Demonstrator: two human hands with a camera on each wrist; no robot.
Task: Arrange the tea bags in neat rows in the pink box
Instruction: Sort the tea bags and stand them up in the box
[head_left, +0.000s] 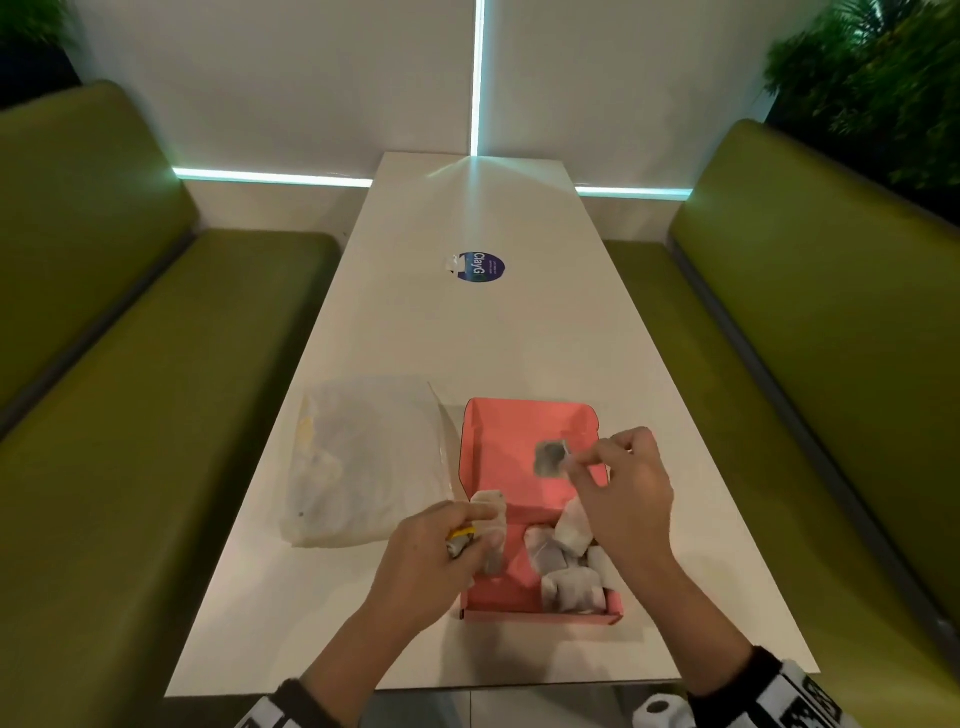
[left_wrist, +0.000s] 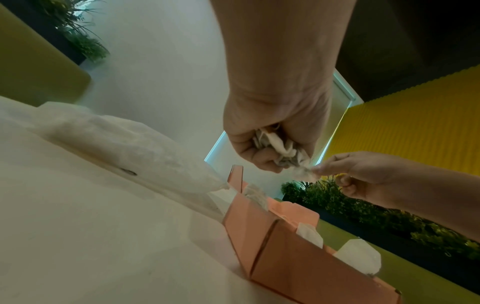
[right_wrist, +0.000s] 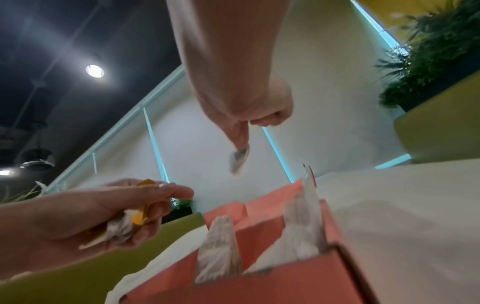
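Observation:
An open pink box (head_left: 519, 605) lies on the white table (head_left: 467, 338), its lid (head_left: 519, 431) folded back. Several tea bags (head_left: 563, 561) stand in its right part. My right hand (head_left: 623, 499) hovers above the lid and pinches one tea bag (head_left: 549, 458) that dangles from its fingertips (right_wrist: 240, 139). My left hand (head_left: 441, 561), at the box's left edge, grips a bunch of tea bags (left_wrist: 280, 150) with yellow tags (right_wrist: 141, 214). In the left wrist view the box wall (left_wrist: 285, 257) shows tea bags (left_wrist: 358, 255) sticking up.
A crumpled clear plastic bag (head_left: 363, 462) lies left of the box. A round blue sticker (head_left: 480, 266) sits mid-table. Green benches (head_left: 156, 364) flank the table on both sides, and plants (head_left: 883, 93) stand at the back right.

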